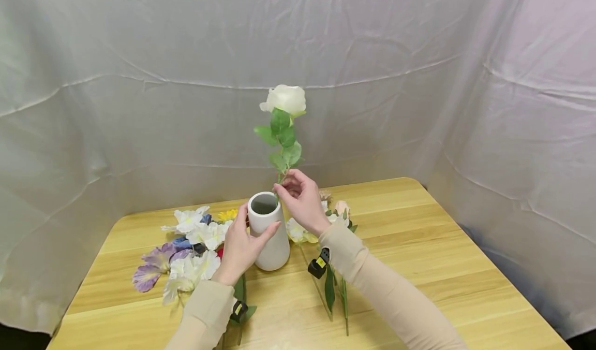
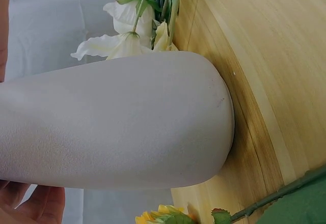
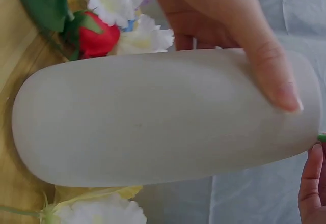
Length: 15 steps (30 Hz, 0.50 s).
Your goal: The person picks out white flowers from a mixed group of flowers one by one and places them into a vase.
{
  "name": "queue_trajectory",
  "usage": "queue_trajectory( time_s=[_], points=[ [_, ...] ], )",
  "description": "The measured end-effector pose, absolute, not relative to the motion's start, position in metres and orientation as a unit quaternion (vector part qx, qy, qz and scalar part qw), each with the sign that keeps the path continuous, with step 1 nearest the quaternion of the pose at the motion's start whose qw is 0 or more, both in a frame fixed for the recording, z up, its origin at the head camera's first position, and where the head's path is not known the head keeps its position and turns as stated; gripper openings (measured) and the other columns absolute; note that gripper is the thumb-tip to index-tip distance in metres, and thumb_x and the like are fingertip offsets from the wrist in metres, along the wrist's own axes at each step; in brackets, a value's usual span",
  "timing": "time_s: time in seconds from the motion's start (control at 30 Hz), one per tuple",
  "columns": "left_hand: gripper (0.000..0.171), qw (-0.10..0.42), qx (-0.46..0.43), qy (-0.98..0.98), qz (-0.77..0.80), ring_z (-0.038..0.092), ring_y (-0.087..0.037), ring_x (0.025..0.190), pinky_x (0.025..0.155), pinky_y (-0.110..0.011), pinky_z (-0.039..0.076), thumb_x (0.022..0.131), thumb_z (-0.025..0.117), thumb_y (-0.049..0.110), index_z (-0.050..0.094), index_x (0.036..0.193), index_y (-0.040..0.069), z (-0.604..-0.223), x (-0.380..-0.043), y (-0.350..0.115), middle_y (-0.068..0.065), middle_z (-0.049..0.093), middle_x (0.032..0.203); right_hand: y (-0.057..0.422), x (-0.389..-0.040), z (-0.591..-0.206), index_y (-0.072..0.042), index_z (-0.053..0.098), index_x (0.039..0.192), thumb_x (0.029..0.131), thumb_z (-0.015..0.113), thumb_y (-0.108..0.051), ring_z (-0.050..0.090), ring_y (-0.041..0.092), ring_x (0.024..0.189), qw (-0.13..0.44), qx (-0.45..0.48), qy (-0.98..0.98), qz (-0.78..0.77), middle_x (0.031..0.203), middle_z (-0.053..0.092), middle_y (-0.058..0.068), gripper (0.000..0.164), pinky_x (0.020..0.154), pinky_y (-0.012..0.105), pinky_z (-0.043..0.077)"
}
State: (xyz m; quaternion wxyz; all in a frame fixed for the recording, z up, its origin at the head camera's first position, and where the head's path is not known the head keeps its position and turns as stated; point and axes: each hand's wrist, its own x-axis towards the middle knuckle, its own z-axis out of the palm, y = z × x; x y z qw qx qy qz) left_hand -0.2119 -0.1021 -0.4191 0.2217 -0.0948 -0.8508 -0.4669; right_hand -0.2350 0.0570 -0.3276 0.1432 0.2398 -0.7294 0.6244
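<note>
A white tapered vase (image 1: 272, 249) stands on the wooden table. My left hand (image 1: 241, 250) grips it near the top, with the thumb lying across its front. Above the rim, my right hand (image 1: 300, 199) pinches the stem of a white rose (image 1: 284, 100) between thumb and fingers. The flower is upright with green leaves (image 1: 281, 132) below the bloom, and its stem runs down at the right side of the vase mouth. In the right wrist view the vase (image 3: 153, 122) hides most of the stem, and only fingertips of the right hand (image 3: 313, 183) show at the edge.
Left of the vase lie white flowers (image 1: 195, 270), a purple iris (image 1: 151, 267), a yellow flower (image 1: 228, 215) and a red rosebud (image 3: 98, 35). On the right are more pale flowers (image 1: 298, 231) with long green stems (image 1: 344, 303). Grey fabric (image 1: 209, 81) hangs behind the table (image 1: 419, 267).
</note>
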Motion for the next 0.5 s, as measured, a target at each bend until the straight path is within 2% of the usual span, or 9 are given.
queue_trajectory(
  time_s=[0.13,0.23,0.33,0.5],
  points=[
    [0.073,0.222,-0.096,-0.851,-0.466,0.059,-0.022,0.102,0.084,-0.048,0.049,0.077,0.069,0.057,0.045,0.132,0.016,-0.4193,-0.212,-0.1028,-0.005,0.061,0.113,0.0568,-0.2349,-0.3298,0.015,0.049,0.108,0.086,0.064,0.003,0.063,0.038,0.081,0.14,0.234,-0.734,0.621,0.09,0.065,0.027,0.029,0.077,0.043,0.054],
    [0.072,0.223,-0.096,-0.851,-0.466,0.059,-0.022,0.101,0.083,-0.048,0.049,0.077,0.069,0.057,0.045,0.132,0.016,-0.419,-0.212,-0.1031,-0.005,0.062,0.113,0.0567,-0.2365,-0.3307,0.015,0.05,0.107,0.086,0.063,0.004,0.063,0.037,0.083,0.129,0.233,-0.73,0.629,0.092,0.065,0.027,0.027,0.079,0.045,0.054],
    [0.072,0.225,-0.096,-0.851,-0.465,0.059,-0.022,0.101,0.083,-0.049,0.05,0.077,0.069,0.056,0.046,0.132,0.016,-0.419,-0.2124,-0.1033,-0.005,0.062,0.112,0.0566,-0.2377,-0.3318,0.014,0.052,0.104,0.086,0.063,0.006,0.062,0.037,0.086,0.11,0.234,-0.727,0.637,0.094,0.064,0.027,0.022,0.079,0.042,0.054],
    [0.073,0.221,-0.093,-0.852,-0.464,0.059,-0.022,0.101,0.083,-0.047,0.049,0.077,0.069,0.057,0.045,0.132,0.016,-0.4194,-0.2127,-0.1032,-0.005,0.061,0.113,0.0574,-0.2369,-0.3334,0.013,0.056,0.098,0.085,0.064,0.003,0.06,0.032,0.081,0.104,0.227,-0.736,0.629,0.089,0.063,0.024,0.018,0.072,0.03,0.051]
  ],
)
